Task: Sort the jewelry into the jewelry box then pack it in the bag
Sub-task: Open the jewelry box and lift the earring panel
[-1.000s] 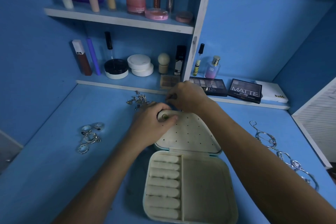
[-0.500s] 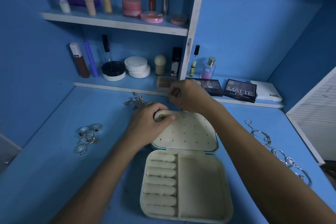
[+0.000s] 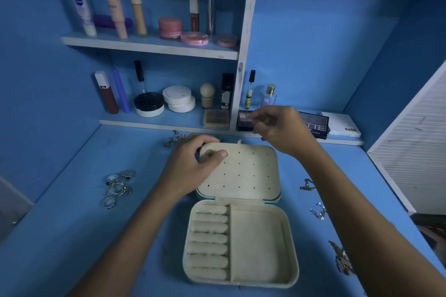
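My left hand (image 3: 193, 164) grips the far left corner of the open box (image 3: 241, 219), fingers curled over the lid's (image 3: 243, 171) edge and thumb pressed on its pegboard face just beside a small gold stud (image 3: 209, 152); I judge I hold it this way to steady the lid and keep the stud seated while the other hand works behind it. My right hand (image 3: 280, 128) hovers beyond the lid's far edge, fingertips (image 3: 253, 117) brought together as if pinching something tiny, perhaps an earring back, though it is too blurred for me to tell. The box lies flat on the tabletop (image 3: 72, 236), its long axis running away from me, tray nearest me and hinged lid opened flat toward the shelf (image 3: 154, 123); the ring rolls run across the tray's left half, and the right compartment holds nothing I can see. Unsorted jewelry waits around the box: rings (image 3: 118, 188) well to its left, earrings (image 3: 173, 140) just beyond the lid's left corner, chains (image 3: 318, 210) to its right. Sorting has barely begun, I judge.
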A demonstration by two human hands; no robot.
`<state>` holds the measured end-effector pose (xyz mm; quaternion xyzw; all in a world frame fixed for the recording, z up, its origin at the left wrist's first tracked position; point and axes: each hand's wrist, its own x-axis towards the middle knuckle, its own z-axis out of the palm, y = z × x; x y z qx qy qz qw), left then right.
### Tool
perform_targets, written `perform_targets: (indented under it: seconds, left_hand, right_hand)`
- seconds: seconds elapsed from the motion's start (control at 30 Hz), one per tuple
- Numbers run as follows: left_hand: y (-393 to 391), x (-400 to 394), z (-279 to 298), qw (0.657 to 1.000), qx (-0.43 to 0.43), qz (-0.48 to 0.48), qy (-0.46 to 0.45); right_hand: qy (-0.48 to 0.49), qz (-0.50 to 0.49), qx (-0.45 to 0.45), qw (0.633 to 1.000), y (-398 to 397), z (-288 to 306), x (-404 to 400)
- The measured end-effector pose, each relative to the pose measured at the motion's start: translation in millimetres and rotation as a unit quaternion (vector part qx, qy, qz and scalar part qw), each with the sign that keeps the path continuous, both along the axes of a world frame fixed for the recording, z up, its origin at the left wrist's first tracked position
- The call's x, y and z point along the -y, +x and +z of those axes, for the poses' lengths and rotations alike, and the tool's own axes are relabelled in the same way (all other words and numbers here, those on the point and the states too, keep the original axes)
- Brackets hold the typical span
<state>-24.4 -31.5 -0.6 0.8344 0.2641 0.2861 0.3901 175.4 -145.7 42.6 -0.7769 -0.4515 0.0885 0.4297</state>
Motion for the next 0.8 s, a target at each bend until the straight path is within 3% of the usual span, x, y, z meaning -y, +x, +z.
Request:
perform_targets:
  seconds: [0.17,0.53,0.8]
  left_hand:
    - [-4,5,8,1.000,0.021,-0.003,0.010]
    - [-27,26,25,0.997,0.074,-0.016,0.003]
    - [-50,40,22,0.993,0.099,-0.058,0.023]
  right_hand:
    - [-0.003,-0.007,-0.016,1.000,5,3,16]
    - [0.068,-0.009,-0.149,0.987,-10,21,41]
    - [0.023,0.044,-0.145,0.988,-31,21,53]
